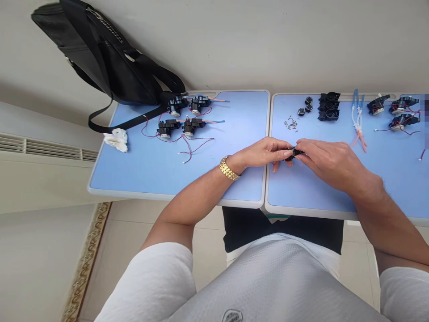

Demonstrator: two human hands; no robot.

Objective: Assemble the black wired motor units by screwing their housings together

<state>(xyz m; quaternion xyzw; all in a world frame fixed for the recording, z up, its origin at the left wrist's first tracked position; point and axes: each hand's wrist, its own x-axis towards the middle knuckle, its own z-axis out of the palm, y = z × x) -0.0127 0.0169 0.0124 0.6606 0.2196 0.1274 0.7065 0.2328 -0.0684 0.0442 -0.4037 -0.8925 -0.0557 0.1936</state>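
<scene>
Black moulded plastic part point(294, 154) sits just right of the seam point(270, 116) dividing the blue laminate table point(187, 179), mostly hidden by the fingers. Left hand point(261, 152) and right hand point(335, 165) both form a clenched pinch grip on it. A gold link wristwatch point(228, 167) encircles the left wrist.

Right of the seam, farther out: loose small screws point(291, 124), three round black caps point(308, 105), three stacked black housings point(328, 106), blue-and-orange flexible tubing point(358, 120), and three black wired assemblies point(402, 112).

Left of the seam: four black assemblies point(179, 125) with thin red wires, a crumpled white tissue point(115, 139), and a black fabric backpack point(110, 53) with a zip and straps.

Farther left of the seam, below table level, are a white louvred wall heater point(43, 147) and a patterned rug border point(85, 264) on pale floor tiles point(208, 259). A badge point(232, 315) on the grey mesh shirt point(278, 281) is unreadable.
</scene>
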